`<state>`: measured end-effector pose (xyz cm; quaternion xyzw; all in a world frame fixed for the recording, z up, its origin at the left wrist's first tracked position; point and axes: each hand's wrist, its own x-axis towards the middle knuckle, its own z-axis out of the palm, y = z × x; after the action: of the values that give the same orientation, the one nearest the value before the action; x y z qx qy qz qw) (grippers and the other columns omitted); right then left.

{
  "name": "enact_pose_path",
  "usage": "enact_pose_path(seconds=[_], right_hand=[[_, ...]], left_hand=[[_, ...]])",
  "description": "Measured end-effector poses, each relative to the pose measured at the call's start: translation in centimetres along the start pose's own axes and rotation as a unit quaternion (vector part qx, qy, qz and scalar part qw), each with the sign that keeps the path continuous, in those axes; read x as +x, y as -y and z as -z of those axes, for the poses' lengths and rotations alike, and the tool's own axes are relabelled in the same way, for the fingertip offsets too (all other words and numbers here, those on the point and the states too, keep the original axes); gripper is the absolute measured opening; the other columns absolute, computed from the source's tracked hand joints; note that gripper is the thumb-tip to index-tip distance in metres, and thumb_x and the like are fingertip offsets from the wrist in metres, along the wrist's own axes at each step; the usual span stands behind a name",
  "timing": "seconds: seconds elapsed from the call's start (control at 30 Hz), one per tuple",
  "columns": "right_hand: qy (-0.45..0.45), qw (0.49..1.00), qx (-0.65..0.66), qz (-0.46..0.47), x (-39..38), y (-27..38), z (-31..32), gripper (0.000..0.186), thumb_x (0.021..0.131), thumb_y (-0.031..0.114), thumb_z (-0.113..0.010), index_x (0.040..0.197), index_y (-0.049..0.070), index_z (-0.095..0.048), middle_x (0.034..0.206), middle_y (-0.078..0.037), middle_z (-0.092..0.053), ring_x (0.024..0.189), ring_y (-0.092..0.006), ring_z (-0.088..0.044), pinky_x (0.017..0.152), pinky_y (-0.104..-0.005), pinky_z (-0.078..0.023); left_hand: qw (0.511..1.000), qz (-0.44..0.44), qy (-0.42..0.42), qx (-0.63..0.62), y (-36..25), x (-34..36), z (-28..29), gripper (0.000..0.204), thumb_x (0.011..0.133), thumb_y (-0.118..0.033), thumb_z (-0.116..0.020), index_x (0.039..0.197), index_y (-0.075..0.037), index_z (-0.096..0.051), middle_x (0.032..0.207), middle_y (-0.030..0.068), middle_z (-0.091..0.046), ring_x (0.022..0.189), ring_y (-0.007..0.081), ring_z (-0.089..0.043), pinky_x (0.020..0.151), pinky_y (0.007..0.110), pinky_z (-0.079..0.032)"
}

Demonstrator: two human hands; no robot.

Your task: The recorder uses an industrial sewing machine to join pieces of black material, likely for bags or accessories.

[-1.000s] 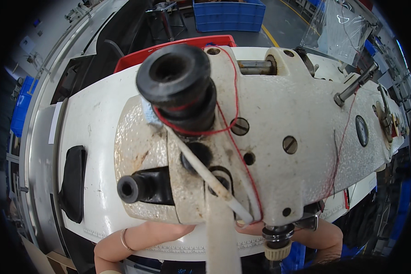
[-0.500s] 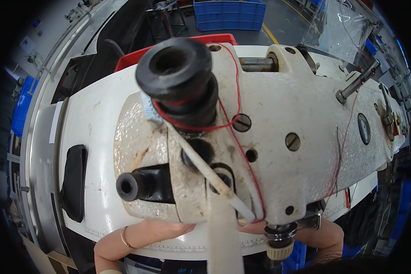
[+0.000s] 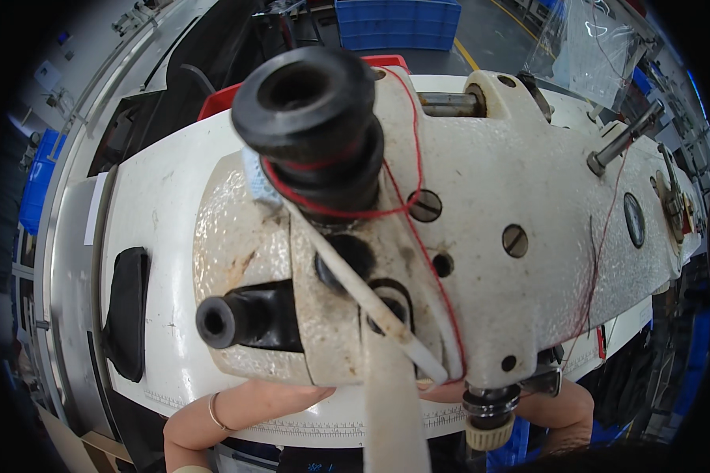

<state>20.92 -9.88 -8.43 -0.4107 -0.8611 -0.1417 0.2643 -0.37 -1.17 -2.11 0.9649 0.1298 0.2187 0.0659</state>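
Gray flr (image 3: pixel 497 55) w/ yel. line (image 3: pixel 467 55); blue crate (image 3: pixel 398 25) on it, metal-leg stand (image 3: pixel 289 30) to crate's lt.

- The white tabletop (image 3: pixel 166 260) spreads wide in front of me, glossy, catching light, with a few small dark marks toward its left edge.
- A ruler scale (image 3: pixel 323 430) runs along the near edge, curving with it.
- A flat black piece (image 3: pixel 126 315), apparently cloth, lies lengthwise beside the left edge, toward the near left corner.
- A white sewing machine (image 3: pixel 481 189) takes up the middle and stretches toward the right edge; its own body hides where it meets the surface.
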Motion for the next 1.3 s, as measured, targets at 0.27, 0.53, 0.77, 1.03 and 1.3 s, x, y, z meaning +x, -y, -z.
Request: enact_pose_path(seconds=[0.27, 0.53, 0.77, 1.03, 1.3], right_hand=[[0.036, 0.981, 0.142, -0.127, -0.4, 0.6, 1.6, 0.028, 0.073, 0.017, -0.062, 0.097, 0.004, -0.060, 0.096, -0.011, -0.061, 0.089, -0.0278, -0.058, 0.079, -0.0411, -0.044], [0.059, 0.925, 0.291, -0.236, -0.1, 1.1, 2.1, 0.034, 0.073, 0.018, -0.066, 0.105, 0.008, -0.060, 0.099, -0.009, -0.063, 0.096, -0.0267, -0.060, 0.088, -0.0423, -0.043], [0.031, 0.945, 0.228, -0.233, 1.1, 0.4, 3.1, 0.037, 0.074, 0.015, -0.065, 0.110, 0.009, -0.060, 0.097, -0.004, -0.066, 0.096, -0.0204, -0.062, 0.088, -0.0407, -0.045], [0.086, 0.763, 0.480, -0.423, 0.7, -0.1, 1.6, 0.037, 0.071, 0.015, -0.067, 0.107, 0.009, -0.062, 0.101, -0.004, -0.065, 0.096, -0.0196, -0.062, 0.085, -0.0394, -0.047], [0.064, 0.991, -0.103, -0.058, 3.7, -1.0, 4.0, 0.011, 0.064, 0.007, -0.062, 0.072, 0.007, -0.055, 0.075, -0.005, -0.057, 0.068, -0.0216, -0.057, 0.069, -0.0398, -0.048]], left_hand=[[0.988, 0.041, 0.064, -0.135, -0.3, -1.1, -1.2, 0.032, 0.069, -0.003, -0.065, 0.100, 0.002, -0.066, 0.105, 0.0159, -0.062, 0.095, 0.0329, -0.060, 0.079, 0.043, -0.050], [0.994, 0.040, 0.015, -0.103, -0.2, -0.3, -0.3, 0.036, 0.061, -0.002, -0.066, 0.096, -0.002, -0.070, 0.106, 0.0112, -0.060, 0.096, 0.0277, -0.059, 0.078, 0.040, -0.049], [0.991, 0.034, 0.017, -0.128, -0.5, 0.5, 0.0, 0.039, 0.059, -0.001, -0.066, 0.098, -0.001, -0.069, 0.098, 0.0116, -0.064, 0.093, 0.0284, -0.062, 0.078, 0.040, -0.051], [0.978, 0.144, -0.021, -0.149, 1.9, 2.4, -1.1, 0.025, 0.062, -0.002, -0.063, 0.087, -0.003, -0.066, 0.082, 0.0111, -0.063, 0.077, 0.0309, -0.063, 0.069, 0.042, -0.051], [0.994, 0.056, -0.075, -0.053, 2.5, 2.2, -1.9, 0.029, 0.058, -0.004, -0.062, 0.086, 0.004, -0.063, 0.099, 0.0141, -0.058, 0.100, 0.0296, -0.054, 0.087, 0.041, -0.044]])
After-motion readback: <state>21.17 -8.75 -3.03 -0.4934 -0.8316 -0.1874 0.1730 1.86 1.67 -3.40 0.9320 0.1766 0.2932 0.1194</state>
